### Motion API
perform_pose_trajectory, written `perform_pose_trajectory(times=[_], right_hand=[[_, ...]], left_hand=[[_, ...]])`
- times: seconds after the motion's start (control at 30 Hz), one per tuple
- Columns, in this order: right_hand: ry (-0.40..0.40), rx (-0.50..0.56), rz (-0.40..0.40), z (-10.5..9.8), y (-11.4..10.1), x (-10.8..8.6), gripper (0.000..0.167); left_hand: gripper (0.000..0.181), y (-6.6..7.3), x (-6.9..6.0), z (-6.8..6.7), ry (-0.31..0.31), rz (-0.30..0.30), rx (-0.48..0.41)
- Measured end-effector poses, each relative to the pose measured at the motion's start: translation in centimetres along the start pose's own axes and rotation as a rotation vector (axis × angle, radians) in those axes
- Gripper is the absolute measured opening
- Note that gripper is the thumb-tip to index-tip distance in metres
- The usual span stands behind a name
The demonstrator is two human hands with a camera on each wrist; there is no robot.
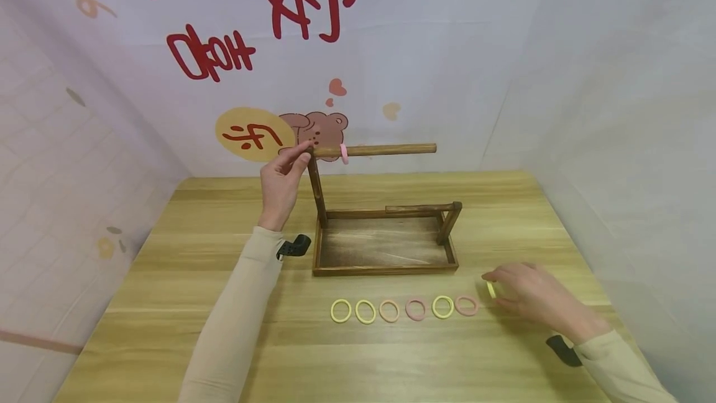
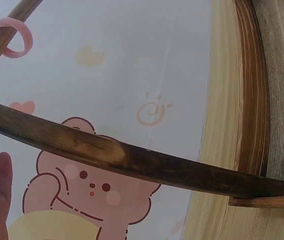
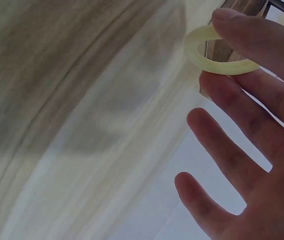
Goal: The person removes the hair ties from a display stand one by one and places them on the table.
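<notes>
The left hand (image 1: 281, 185) is at the top corner of a wooden rack (image 1: 386, 270), its thumb and fingers holding the end where the upright post meets the upper bar. A pink ring (image 1: 344, 154) hangs on that upper bar, a little right of the hand; in the left wrist view the pink ring (image 2: 25, 37) circles the bar. Over the table at the right, the right hand (image 1: 531, 294) pinches a yellow ring (image 3: 198, 52) between thumb and fingertips. Its other fingers are spread apart in the right wrist view.
Several rings lie in a row before the rack, among them a yellow ring (image 1: 340, 321), an orange ring (image 1: 390, 320) and a pink ring (image 1: 467, 314). A shorter, lower bar (image 1: 419, 208) stands on the rack's right side. Behind the wooden table (image 1: 335, 365) hangs a printed white cloth (image 1: 436, 67).
</notes>
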State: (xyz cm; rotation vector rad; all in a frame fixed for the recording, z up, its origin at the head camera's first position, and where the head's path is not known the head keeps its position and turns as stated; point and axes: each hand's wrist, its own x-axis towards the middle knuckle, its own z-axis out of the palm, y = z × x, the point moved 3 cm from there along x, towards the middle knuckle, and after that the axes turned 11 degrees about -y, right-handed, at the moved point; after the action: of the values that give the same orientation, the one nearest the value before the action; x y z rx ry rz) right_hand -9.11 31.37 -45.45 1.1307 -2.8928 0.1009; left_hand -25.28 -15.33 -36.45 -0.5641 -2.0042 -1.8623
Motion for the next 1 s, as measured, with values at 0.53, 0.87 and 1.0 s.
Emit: perform_pose_trajectory(times=[0.53, 0.87, 1.0], right_hand=[[-0.150, 0.076, 0.062, 2.0, -0.1, -0.3, 0.039], [-0.092, 0.045, 0.029, 2.1, -0.1, -0.7, 0.041], [-0.067, 0.036, 0.007, 2.2, -0.1, -0.7, 0.041]], left_hand=[[0.028, 0.1, -0.1, 0.2, 0.006, 0.000, 0.005], [0.028, 1.6, -0.3, 0.4, 0.009, -0.034, 0.013], [0.028, 2.9, -0.6, 0.6, 0.006, -0.036, 0.013]])
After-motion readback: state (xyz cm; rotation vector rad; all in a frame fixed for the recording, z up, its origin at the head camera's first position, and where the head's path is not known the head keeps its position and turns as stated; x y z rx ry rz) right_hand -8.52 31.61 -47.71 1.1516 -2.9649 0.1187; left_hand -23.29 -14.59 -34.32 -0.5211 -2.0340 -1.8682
